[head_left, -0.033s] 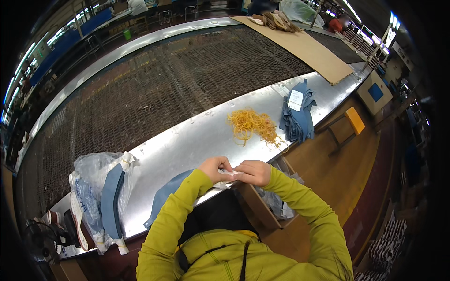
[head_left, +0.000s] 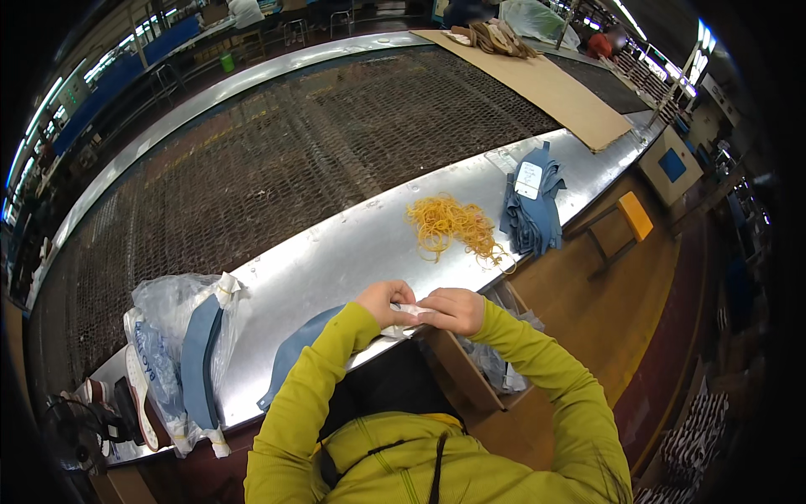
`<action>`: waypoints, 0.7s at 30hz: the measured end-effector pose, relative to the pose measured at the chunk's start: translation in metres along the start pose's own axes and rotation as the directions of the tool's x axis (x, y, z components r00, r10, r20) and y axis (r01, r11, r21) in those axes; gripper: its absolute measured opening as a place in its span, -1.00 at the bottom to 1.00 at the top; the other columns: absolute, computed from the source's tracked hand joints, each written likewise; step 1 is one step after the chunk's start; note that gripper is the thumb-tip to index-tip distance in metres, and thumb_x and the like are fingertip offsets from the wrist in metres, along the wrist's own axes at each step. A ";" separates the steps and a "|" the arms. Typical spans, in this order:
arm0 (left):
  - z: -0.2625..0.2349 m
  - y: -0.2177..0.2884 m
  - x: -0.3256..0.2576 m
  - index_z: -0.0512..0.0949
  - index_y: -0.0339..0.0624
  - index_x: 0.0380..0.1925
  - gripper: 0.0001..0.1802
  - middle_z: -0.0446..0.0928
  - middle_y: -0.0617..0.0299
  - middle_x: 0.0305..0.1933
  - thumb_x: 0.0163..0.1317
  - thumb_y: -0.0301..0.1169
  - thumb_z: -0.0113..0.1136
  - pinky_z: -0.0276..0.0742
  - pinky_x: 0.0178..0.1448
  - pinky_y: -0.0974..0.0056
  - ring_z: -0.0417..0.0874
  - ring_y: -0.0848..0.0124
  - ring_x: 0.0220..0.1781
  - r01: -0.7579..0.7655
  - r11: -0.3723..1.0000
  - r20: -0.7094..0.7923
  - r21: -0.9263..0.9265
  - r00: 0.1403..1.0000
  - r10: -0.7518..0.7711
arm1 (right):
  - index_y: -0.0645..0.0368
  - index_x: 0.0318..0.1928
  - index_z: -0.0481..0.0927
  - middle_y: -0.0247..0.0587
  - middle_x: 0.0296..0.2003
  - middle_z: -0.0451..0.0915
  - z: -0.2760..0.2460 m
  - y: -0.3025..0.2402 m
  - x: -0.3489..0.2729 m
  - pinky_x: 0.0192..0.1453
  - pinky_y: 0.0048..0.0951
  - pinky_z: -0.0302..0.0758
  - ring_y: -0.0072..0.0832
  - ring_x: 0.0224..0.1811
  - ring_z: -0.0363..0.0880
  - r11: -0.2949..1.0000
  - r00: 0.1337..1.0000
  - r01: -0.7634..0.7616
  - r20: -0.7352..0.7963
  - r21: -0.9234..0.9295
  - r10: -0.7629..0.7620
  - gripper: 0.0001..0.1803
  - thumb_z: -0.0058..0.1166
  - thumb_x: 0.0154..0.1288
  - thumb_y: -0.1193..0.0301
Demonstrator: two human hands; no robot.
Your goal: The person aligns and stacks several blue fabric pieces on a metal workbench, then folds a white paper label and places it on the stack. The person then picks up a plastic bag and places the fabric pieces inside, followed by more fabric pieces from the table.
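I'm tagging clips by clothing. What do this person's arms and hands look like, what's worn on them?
Both arms are covered by long yellow-green sleeves that end at the wrists, part of the same top seen at the chest. The left hand and right hand are bare: no gloves show, and no watch, ring or markings can be made out.

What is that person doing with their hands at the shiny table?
The left hand and right hand pinch a small white piece together at the edge of the metal table. A pile of yellow rubber bands and a stack of blue fabric pieces lie farther along. A plastic bag sits on the left.
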State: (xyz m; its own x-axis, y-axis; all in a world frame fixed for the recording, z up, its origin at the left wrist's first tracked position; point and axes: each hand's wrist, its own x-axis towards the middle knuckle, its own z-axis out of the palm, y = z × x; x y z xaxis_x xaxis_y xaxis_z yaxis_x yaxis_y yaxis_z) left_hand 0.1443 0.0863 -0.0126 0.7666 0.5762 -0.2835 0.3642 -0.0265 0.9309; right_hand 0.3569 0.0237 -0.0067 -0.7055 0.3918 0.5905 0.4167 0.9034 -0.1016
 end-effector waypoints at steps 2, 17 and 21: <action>-0.004 0.003 0.005 0.58 -0.25 -0.06 -0.55 0.63 0.16 -0.25 0.00 -0.38 0.41 0.48 -0.07 0.33 0.58 0.44 -0.22 -0.061 0.998 -0.035 0.024 0.998 0.061 | 0.26 -0.24 0.54 -0.09 -0.29 0.52 -0.001 0.004 0.004 -0.31 -0.35 0.56 -0.23 -0.30 0.58 0.997 0.997 0.051 -0.047 -0.052 -0.053 -0.72 0.13 -0.08 0.51; 0.004 0.001 0.002 0.66 -0.19 -0.18 -0.60 0.65 0.04 -0.30 -0.06 -0.28 0.44 0.48 -0.08 0.26 0.63 0.25 -0.27 0.048 0.990 -0.107 0.131 0.994 -0.034 | 0.19 -0.33 0.63 -0.11 -0.40 0.60 -0.029 0.078 -0.032 -0.24 -0.25 0.46 -0.16 -0.39 0.54 0.763 0.774 -0.610 -0.369 -0.214 0.515 -0.91 0.14 0.11 0.51; 0.005 0.005 -0.001 0.65 -0.17 -0.17 -0.62 0.65 0.06 -0.31 -0.03 -0.30 0.42 0.48 -0.09 0.26 0.63 0.26 -0.28 0.076 0.987 -0.111 0.139 0.992 -0.061 | 0.21 -0.30 0.66 -0.06 -0.33 0.62 -0.054 0.118 -0.049 -0.10 -0.20 0.50 -0.09 -0.25 0.57 0.304 0.294 -0.953 -0.239 0.007 0.925 -0.86 0.15 0.13 0.45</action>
State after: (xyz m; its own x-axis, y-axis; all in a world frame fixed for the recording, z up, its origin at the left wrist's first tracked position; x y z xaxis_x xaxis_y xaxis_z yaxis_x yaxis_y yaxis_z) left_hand 0.1477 0.0816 -0.0084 0.6797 0.6638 -0.3122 0.4911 -0.0956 0.8658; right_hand 0.4718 0.1021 -0.0043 0.3153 0.9095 0.2708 0.7946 -0.0970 -0.5994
